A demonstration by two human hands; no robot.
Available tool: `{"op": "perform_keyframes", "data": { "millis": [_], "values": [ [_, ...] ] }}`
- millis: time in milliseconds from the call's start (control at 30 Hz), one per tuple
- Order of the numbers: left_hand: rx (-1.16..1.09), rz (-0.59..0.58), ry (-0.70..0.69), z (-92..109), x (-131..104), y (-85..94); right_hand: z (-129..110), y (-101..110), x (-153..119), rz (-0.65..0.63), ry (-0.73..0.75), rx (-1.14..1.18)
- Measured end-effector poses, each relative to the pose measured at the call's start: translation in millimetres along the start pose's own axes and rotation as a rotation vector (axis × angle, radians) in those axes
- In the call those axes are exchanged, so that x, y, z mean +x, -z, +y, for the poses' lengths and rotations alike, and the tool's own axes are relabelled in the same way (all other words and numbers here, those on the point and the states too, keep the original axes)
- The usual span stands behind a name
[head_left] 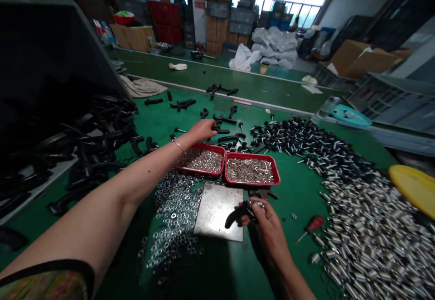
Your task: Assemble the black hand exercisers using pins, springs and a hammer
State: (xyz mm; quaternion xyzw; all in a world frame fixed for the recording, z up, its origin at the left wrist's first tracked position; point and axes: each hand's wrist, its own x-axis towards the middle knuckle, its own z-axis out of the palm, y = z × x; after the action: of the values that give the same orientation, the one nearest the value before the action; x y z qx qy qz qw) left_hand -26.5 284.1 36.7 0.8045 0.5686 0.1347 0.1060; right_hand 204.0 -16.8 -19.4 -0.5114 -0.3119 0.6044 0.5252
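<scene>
My right hand is closed around a curved black plastic handle, with a silver ribbed cylinder at its upper end. It hovers over the right edge of a square metal plate. My left hand reaches past the left red tray, fingers bent together at a black plastic piece; what is between them is hidden. Small metal pins fill that tray and the right red tray. Loose nuts spread left of the plate.
Black-headed screws and silver cylinders are heaped on the right. A red screwdriver lies near them, a yellow lid at the edge. Black handles spill from a large bin on the left. A green conveyor runs behind.
</scene>
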Motion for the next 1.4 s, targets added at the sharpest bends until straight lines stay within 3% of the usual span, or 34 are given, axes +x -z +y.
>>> {"op": "perform_keyframes", "data": {
  "millis": [100, 200, 300, 400, 500, 600, 733, 933, 1067, 1167, 1400],
  "values": [
    [-0.256, 0.246, -0.025, -4.9, -27.7, 30.1, -0.9, -1.8, -3.7, -0.046, -0.158, 0.149],
    [-0.584, 0.474, -0.058, -0.9, -69.6, 60.7, 2.6, -4.8, -12.9, -0.111, -0.269, 0.198],
    [-0.884, 0.536, -0.090, 15.0, -128.0, 77.6, 5.2, -12.9, -20.7, -0.181, -0.267, 0.139],
    [-1.108, 0.315, -0.046, 39.3, -192.8, 66.3, 2.1, -23.6, -24.8, -0.188, -0.145, -0.087],
    [-1.147, -0.029, 0.103, 63.6, -246.4, 28.5, -4.1, -31.3, -27.8, -0.207, 0.107, -0.399],
    [-1.161, -0.160, 0.186, 81.2, -276.5, -14.8, -6.4, -35.4, -31.0, -0.256, 0.297, -0.585],
    [-1.160, -0.139, 0.204, 93.4, -286.9, -47.9, -0.3, -42.4, -33.0, -0.255, 0.240, -0.553],
    [-1.127, -0.110, 0.192, 110.4, -289.4, -55.8, 6.8, -51.9, -28.2, -0.194, 0.016, -0.297],
    [-1.185, -0.082, 0.295, 115.7, -289.4, -56.2, 1.8, -47.8, -25.6, -0.080, 0.238, -0.569],
    [-1.232, -0.090, 0.349, 111.7, -287.4, -55.7, -3.4, -45.2, -24.6, -0.106, 0.386, -0.851],
    [-1.110, -0.150, 0.297, 104.5, -290.0, -55.0, -3.5, -48.1, -27.1, -0.154, 0.409, -1.093]
  ]
}}
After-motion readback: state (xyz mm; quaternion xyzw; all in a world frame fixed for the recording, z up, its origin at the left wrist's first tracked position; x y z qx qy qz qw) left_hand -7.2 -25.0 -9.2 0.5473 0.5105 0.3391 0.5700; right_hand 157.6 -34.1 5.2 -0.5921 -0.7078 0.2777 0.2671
